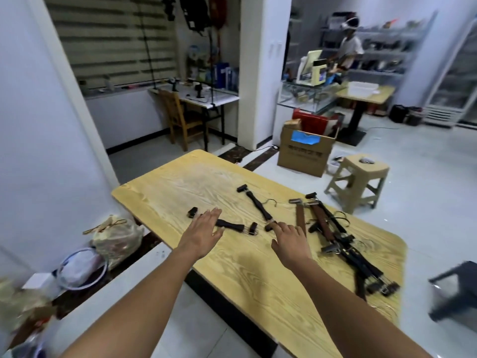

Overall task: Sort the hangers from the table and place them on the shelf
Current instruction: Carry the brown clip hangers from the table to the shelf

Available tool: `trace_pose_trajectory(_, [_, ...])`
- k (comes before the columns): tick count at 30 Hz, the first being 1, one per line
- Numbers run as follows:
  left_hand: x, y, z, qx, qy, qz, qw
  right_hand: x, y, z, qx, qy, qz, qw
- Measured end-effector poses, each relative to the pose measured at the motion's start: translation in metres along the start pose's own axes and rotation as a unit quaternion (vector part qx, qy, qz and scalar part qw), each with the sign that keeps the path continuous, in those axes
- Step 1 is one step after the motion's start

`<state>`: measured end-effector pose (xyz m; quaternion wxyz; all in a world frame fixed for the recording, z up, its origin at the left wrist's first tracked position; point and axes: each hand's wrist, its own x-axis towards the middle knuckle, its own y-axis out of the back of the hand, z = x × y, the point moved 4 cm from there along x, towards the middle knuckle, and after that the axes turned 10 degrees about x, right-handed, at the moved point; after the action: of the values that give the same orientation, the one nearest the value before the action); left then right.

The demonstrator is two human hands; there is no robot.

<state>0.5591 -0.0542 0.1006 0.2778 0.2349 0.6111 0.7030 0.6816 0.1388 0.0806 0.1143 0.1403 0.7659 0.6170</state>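
Sorting barely begun
Left hand [204, 229] fingers straight, together, over the 9 o'clock hanger [229, 224]; right hand [289, 237] fingertips touch the middle hanger [258, 208]; its hook may snag the 3 o'clock pile [333, 236].

Nothing written can be read with certainty. The cardboard box [304, 161] on the floor, at one o'clock from the wooden table [180, 182], bears a row of dark printed characters on its near face, too blurred to make out. The pale machine [313, 71] on the counter, farther off at one o'clock, carries a small blue label, equally illegible
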Motion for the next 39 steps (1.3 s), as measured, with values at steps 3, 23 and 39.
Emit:
trace_pose_trajectory(3, [0.017,-0.011,0.024,-0.002,-0.031,-0.010,0.999,-0.006,0.001,0.029,0.002,-0.035,-0.004,0.999])
trace_pose_trajectory(23, [0.190,-0.090,0.167,0.013,-0.218,-0.115,0.969,0.043,-0.025,0.216,0.033,-0.222,-0.041,0.974])
trace_pose_trajectory(39, [0.297,-0.179,0.218,0.080,-0.324,-0.207,0.920,0.106,-0.060,0.269,0.073,-0.305,-0.036,0.949])
